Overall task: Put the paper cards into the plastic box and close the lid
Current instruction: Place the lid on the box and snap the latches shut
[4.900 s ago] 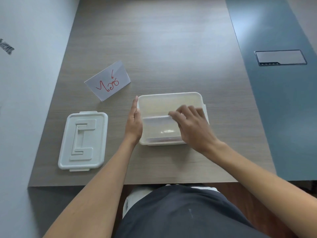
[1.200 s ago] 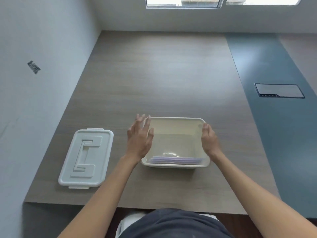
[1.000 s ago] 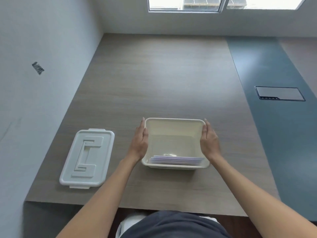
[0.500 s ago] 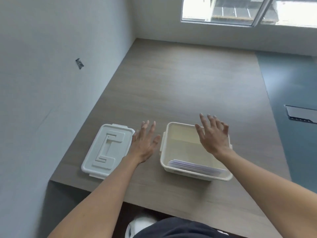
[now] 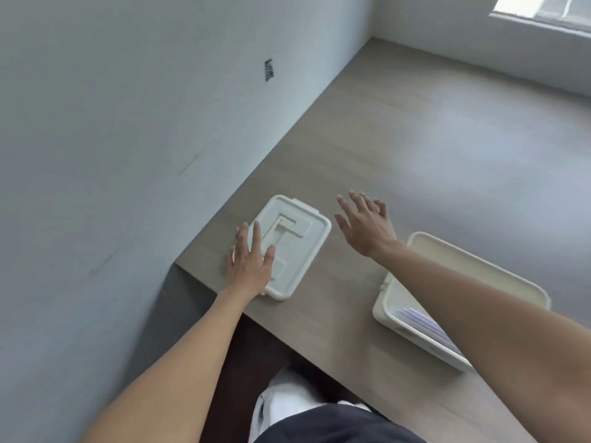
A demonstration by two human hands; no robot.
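Cards [image 5: 425,324] are seen lying flat in the near end of the plastic box [image 5: 473,266], partly hidden behind the right forearm. The box is set on the right side of the wooden table [image 5: 415,139], and its top is open. The white lid [image 5: 300,238] is laid flat on the table to the left, well apart from the box and close to the grey wall [image 5: 112,123]. The left hand [image 5: 251,262] is spread flat on the near left part of the lid, fingers open. The right hand [image 5: 366,223] is held just right of the lid, fingers spread wide, and nothing is gripped. A window [image 5: 543,9] is seen at the far right.
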